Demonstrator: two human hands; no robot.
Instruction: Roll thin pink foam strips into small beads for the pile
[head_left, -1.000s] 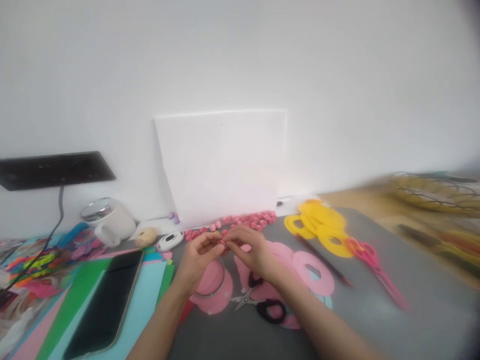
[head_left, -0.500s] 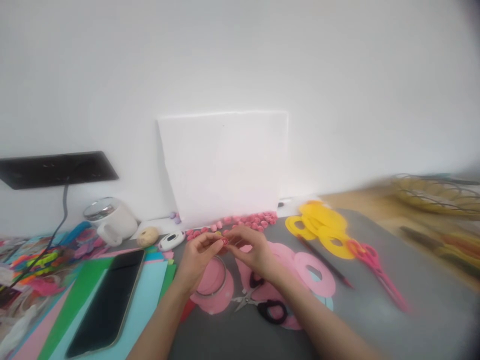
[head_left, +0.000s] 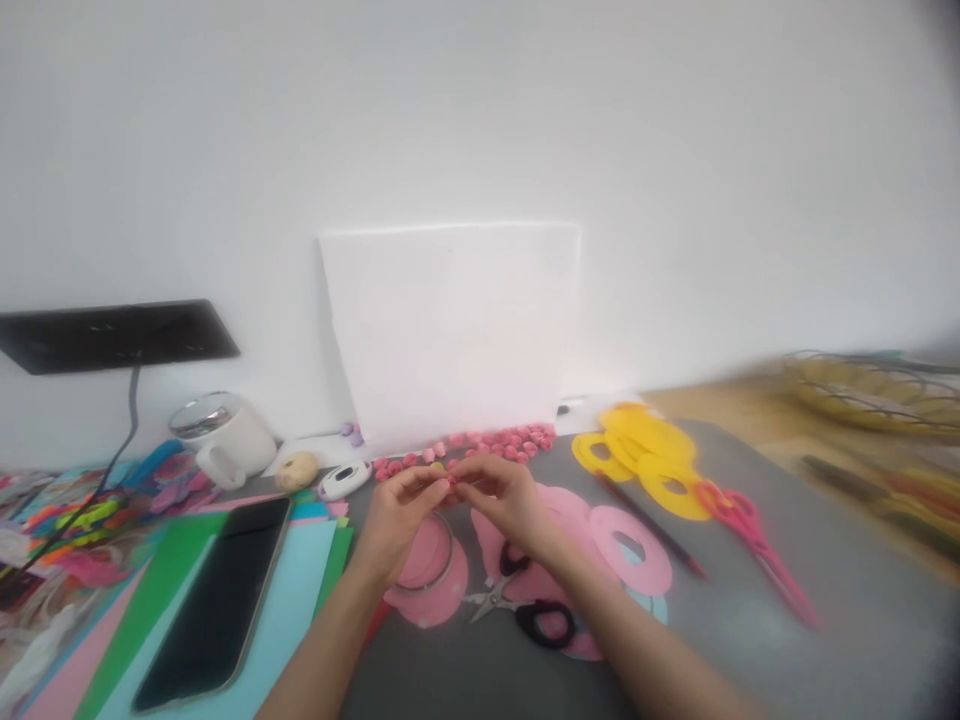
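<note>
My left hand [head_left: 397, 515] and my right hand [head_left: 506, 500] meet fingertip to fingertip above the grey mat [head_left: 442, 670]. Between them they pinch a small pink paper roll [head_left: 451, 481], mostly covered by the fingers. Just behind, a row of pink rolled paper flowers [head_left: 510, 440] lies along the foot of a white board [head_left: 457, 330]. Below the hands are pink paper circles [head_left: 431, 600] with a round ring on them. Black-handled scissors [head_left: 547, 622] lie open under my right wrist, near a pink paper ring [head_left: 630, 550].
On the left, a phone [head_left: 217, 600] rests on coloured paper sheets [head_left: 292, 570], with a white mug [head_left: 232, 440] behind. Yellow paper rings [head_left: 645, 450], a pencil [head_left: 652, 528] and pink scissors [head_left: 757, 545] lie right. A wire basket [head_left: 877, 390] stands at far right.
My right fingers have closed in on the small pink roll, which is now more covered. Otherwise both hands stay in almost the same place.
</note>
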